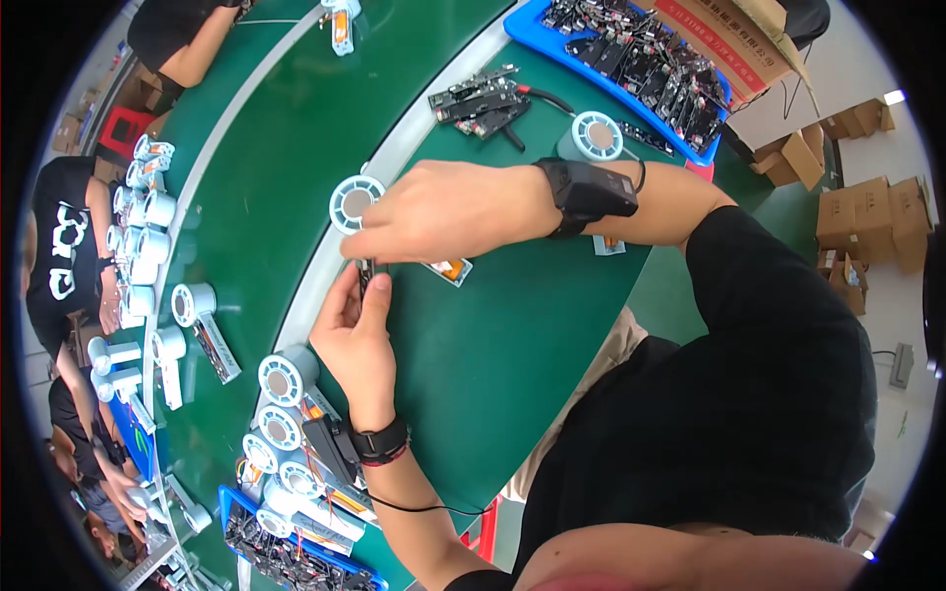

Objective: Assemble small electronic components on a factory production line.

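Observation:
My left hand [357,340] is closed, pinching a slim black circuit board [366,277] upright between thumb and fingers. Directly above it my right hand [443,212] is bent over with its fingers together, the tips meeting the board's upper end; what they grip is hidden. Behind the right hand's fingers lies a light-blue device with a round, vented head [356,203], resembling a small hair dryer. Its open handle [451,270], with orange parts inside, seems to show below the right hand. I wear a black strapped unit on each wrist.
Black circuit boards fill a blue tray [724,108] at far right and another blue tray [229,502] at lower left. Loose boards [483,102] lie beyond my right hand. Several round-headed devices [282,380] stand by my left forearm. Co-workers [69,236] sit across the green table [493,364].

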Demonstrator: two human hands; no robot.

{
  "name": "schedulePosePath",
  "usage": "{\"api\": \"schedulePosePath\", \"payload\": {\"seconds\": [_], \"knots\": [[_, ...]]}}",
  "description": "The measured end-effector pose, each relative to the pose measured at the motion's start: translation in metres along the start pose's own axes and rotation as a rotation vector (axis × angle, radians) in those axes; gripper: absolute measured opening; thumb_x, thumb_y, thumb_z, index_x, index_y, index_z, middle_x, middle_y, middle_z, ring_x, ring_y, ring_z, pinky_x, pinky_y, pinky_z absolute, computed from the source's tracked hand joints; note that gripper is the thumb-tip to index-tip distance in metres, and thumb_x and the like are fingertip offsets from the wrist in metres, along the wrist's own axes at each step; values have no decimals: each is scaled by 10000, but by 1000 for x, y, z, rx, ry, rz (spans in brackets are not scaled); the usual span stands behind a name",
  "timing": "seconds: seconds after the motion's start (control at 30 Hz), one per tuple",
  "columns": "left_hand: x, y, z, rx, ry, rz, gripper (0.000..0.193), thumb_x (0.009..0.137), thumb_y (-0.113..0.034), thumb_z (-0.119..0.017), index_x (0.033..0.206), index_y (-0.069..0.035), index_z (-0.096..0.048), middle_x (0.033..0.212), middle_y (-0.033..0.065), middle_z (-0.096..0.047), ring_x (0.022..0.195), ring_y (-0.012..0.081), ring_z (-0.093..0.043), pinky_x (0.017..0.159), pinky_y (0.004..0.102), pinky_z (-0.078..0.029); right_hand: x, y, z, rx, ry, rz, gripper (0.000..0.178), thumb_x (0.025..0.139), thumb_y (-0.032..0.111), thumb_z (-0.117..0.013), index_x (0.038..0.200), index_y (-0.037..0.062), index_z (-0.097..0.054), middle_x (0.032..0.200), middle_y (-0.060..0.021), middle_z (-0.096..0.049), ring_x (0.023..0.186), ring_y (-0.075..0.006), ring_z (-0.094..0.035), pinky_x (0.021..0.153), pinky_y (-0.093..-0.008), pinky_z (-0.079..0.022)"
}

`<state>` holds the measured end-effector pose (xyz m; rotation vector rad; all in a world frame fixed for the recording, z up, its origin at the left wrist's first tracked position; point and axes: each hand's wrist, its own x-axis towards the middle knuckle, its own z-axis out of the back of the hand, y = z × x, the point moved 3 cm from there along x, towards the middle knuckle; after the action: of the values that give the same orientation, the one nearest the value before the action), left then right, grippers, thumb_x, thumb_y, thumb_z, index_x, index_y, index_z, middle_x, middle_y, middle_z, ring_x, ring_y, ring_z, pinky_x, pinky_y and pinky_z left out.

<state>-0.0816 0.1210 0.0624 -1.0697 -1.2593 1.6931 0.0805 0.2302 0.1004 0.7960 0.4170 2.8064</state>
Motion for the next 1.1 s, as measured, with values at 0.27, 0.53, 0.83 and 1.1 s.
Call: {"api": "schedulePosePath", "payload": {"seconds": [0.27, 0.53, 0.83, 1.1], "knots": [[3, 1, 4, -24, 103, 78, 371, 936, -128, -751, 1253, 49, -673, 899, -13, -671, 613, 10, -487, 478, 193, -312, -4, -1, 4, -35, -24, 155, 159, 809, 93, -678, 945, 34, -620, 837, -68, -549, 802, -241, -661, 581, -370, -530], [8, 5, 9, -118, 258, 168, 336, 941, -126, -733, 1223, 49, -682, 813, -44, -604, 551, 2, -404, 463, 191, -254, -3, -4, 2, -33, 80, 199, 100, 806, 81, -687, 858, 30, -619, 830, -59, -556, 783, -225, -662, 576, -351, -538], [12, 10, 19, -270, 418, 165, 320, 958, -123, -705, 1224, 51, -669, 816, -16, -615, 558, 27, -438, 467, 194, -283, -3, 4, 8, -15, 70, 205, 117, 835, 98, -714, 862, 31, -622, 812, -47, -571, 740, -220, -664, 569, -340, -538], [8, 8, 7, -323, 261, 61, 331, 984, -152, -675, 1251, 43, -647, 1015, 77, -695, 815, 120, -633, 645, 244, -485, 1, -2, 8, 340, -56, 47, 150, 848, 104, -733, 962, 43, -658, 835, -55, -590, 719, -251, -660, 592, -369, -536]]}}
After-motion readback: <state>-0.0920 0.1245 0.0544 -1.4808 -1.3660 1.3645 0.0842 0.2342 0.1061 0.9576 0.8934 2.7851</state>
